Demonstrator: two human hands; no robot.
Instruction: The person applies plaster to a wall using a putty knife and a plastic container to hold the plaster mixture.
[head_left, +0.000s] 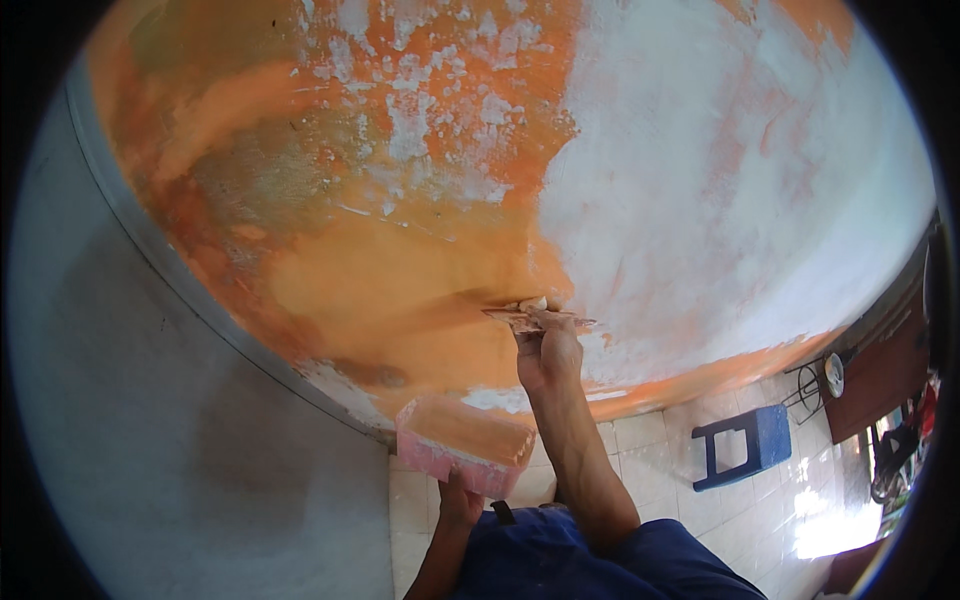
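My right hand is closed round a wide putty knife, its blade edge-on at the wall and coated with pale filler. A white lump of filler sits on the blade. The wall is orange and patchy on the left, and coated with white filler on the right; the knife is near the border between them. Lower down, my left hand grips a pink rectangular plastic tub from its near side. White smears cover the tub's outside; how much filler it holds I cannot make out.
A grey wall meets the orange one at a corner on the left. On the pale tiled floor a blue plastic stool stands to the right. Farther right are a wire stand, a brown panel and assorted clutter.
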